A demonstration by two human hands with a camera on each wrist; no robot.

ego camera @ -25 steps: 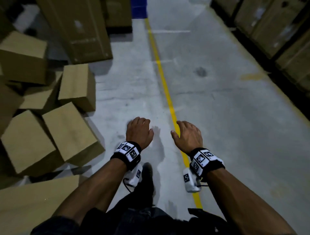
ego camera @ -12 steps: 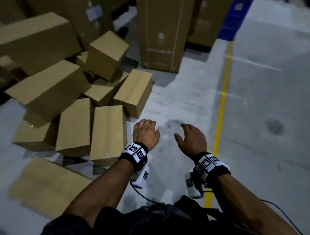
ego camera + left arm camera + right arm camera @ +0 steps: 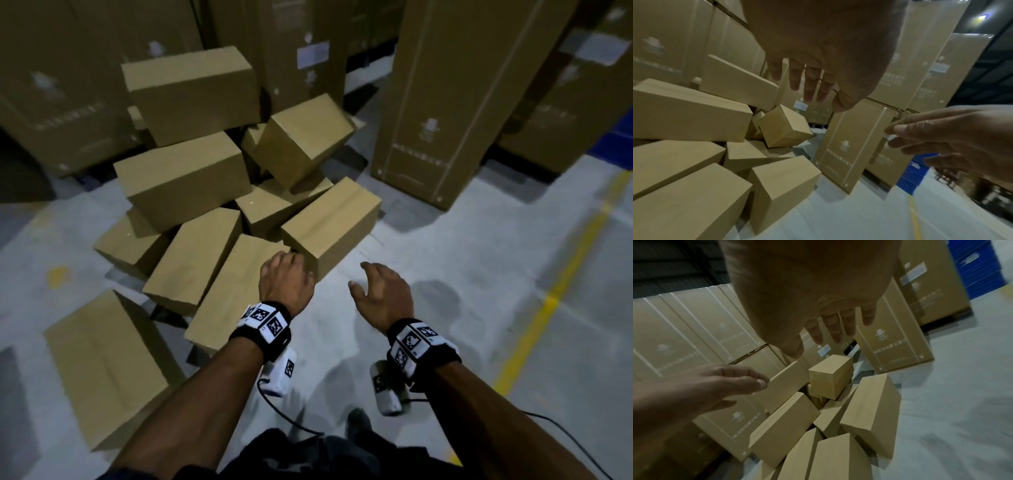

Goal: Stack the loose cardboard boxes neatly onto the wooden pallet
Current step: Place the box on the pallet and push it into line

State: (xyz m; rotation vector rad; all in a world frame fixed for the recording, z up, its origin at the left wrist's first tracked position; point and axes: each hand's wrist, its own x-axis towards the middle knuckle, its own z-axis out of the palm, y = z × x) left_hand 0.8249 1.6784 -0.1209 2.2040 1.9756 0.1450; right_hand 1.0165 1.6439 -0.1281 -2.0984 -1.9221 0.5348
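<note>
Our hands reach toward the loose boxes.
Our left hand [image 3: 286,282] and right hand [image 3: 382,296] hang spread, holding nothing; the cardboard boxes [image 3: 219,205] lie jumbled on the floor [image 3: 445,260] ahead.

Printing on the tall cartons [image 3: 442,113] is too blurred to read.

View swung left, box pile [image 3: 239,205] now nearer both hands

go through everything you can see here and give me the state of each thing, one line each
Left hand: open, empty, reaching toward the pile.
Right hand: open, empty, over bare floor.
Loose boxes: closed, jumbled in a heap on the floor, several tilted.
Nearest box: closed, lying flat, untouched.
Tall cartons: upright, sealed.
Pallet: not in view.
</note>
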